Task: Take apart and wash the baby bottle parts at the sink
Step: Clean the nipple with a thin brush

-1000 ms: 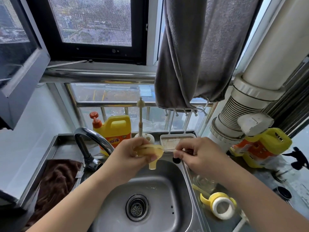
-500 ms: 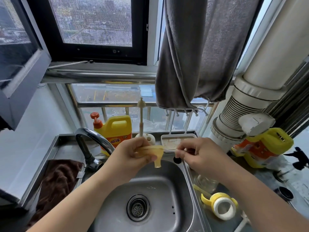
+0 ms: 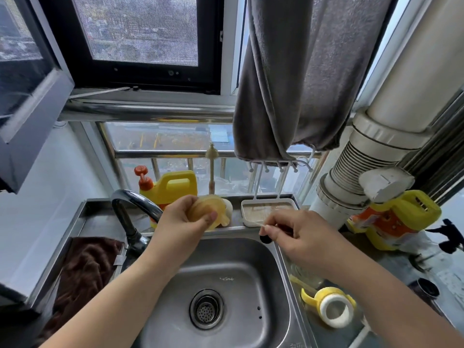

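My left hand (image 3: 179, 223) grips a soft amber bottle nipple (image 3: 204, 209) above the back rim of the steel sink (image 3: 238, 262), with the thumb pressed on its wide base. My right hand (image 3: 300, 236) is a short way to the right, apart from the nipple, and pinches a thin pale stick (image 3: 257, 223) whose tip points left. A yellow bottle collar with handles and a white ring (image 3: 330, 307) lies on the counter right of the sink. A clear glass bottle (image 3: 310, 277) stands beside it, mostly hidden under my right wrist.
The faucet (image 3: 131, 200) arches over the sink's left rear corner. Behind it stand a yellow detergent jug (image 3: 175, 187), an upright bottle brush (image 3: 211, 167) and a white tray (image 3: 266, 209). A brown cloth (image 3: 85, 267) lies left; a grey towel (image 3: 288, 84) hangs overhead.
My hands have drawn apart: the thin stick has come away from the nipple. My left hand has turned the nipple so that its base faces me and its tip points to the right.
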{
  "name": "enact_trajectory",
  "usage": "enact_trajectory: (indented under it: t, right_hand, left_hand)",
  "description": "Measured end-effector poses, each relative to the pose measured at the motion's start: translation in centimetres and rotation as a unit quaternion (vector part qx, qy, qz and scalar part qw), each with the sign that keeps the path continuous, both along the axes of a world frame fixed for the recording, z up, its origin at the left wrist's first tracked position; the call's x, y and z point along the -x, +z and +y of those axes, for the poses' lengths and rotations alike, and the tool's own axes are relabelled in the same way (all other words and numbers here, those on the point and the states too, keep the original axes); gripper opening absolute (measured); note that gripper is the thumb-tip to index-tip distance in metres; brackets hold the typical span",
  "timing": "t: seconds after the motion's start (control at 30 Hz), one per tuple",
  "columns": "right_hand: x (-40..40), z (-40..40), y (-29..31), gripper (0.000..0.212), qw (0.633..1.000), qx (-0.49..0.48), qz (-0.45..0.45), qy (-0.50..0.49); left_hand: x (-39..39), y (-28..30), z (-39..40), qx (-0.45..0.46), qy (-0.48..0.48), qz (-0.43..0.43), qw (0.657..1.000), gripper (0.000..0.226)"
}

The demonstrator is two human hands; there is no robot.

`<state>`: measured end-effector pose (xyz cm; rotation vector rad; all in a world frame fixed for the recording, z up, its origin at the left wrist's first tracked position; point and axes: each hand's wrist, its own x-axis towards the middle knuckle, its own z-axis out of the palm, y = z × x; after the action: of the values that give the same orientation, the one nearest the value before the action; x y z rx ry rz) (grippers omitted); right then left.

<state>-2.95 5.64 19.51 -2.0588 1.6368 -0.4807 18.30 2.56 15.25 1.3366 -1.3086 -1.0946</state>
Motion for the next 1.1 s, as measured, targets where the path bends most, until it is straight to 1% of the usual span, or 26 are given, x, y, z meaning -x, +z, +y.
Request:
enact_trajectory:
  t: [0.1,0.23,0.4,0.47,0.53,0.57,0.6,0.67,0.7,0.77,0.83,0.97,1.1]
  right_hand:
    - [-0.9,0.4,0.0,0.015,0.998,0.024,0.061,0.01]
    - [-1.7,0.5,-0.1,0.018,0.994,0.05,0.094,-0.007]
    - [-2.2,0.7,-0.2,0.021,0.992,0.065,0.109,-0.028]
    - [-2.7,0.7,-0.3,0.023,0.991,0.065,0.114,-0.021]
    - [-3.2,0.6,-0.4,0.023,0.99,0.069,0.119,-0.012]
    - [-3.4,0.6,-0.4,0.023,0.99,0.071,0.118,-0.01]
    - [-3.4,0.5,-0.5,0.022,0.991,0.071,0.114,-0.01]
    - [-3.4,0.3,-0.4,0.021,0.993,0.062,0.101,-0.009]
    - [-3.4,0.2,-0.3,0.02,0.994,0.057,0.096,-0.007]
    - [-3.2,0.1,-0.2,0.02,0.995,0.049,0.091,-0.001]
    - [-3.1,0.1,-0.3,0.02,0.995,0.045,0.093,0.005]
    - [-3.2,0.2,-0.5,0.022,0.994,0.036,0.106,0.015]
    - [-3.0,0.2,-0.7,0.021,0.994,0.036,0.104,0.022]
  left_hand:
    - [0.1,-0.2,0.0,-0.006,0.014,-0.006,1.0,0.011]
    - [0.6,-0.4,0.4,-0.001,0.023,-0.003,1.0,0.012]
    - [0.6,-0.4,0.9,0.013,0.021,-0.017,1.0,0.016]
    - [0.7,-0.3,1.0,0.024,0.027,-0.045,0.998,0.019]
    - [0.9,-0.1,1.1,0.031,0.023,-0.078,0.996,0.028]
    - [1.0,0.0,1.2,0.033,0.01,-0.083,0.996,0.036]
    - [1.0,0.1,1.3,0.036,-0.013,-0.09,0.995,0.046]
    - [0.9,0.2,1.3,0.055,-0.071,-0.143,0.986,0.058]
    - [0.8,0.1,1.2,0.068,-0.097,-0.18,0.976,0.054]
    - [0.6,0.2,1.0,0.083,-0.13,-0.244,0.957,0.035]
    - [0.6,-0.1,0.8,0.087,-0.143,-0.278,0.946,0.026]
    - [0.9,-0.6,0.7,0.105,-0.138,-0.288,0.942,0.019]
    - [0.9,-0.7,0.7,0.116,-0.145,-0.271,0.944,0.021]
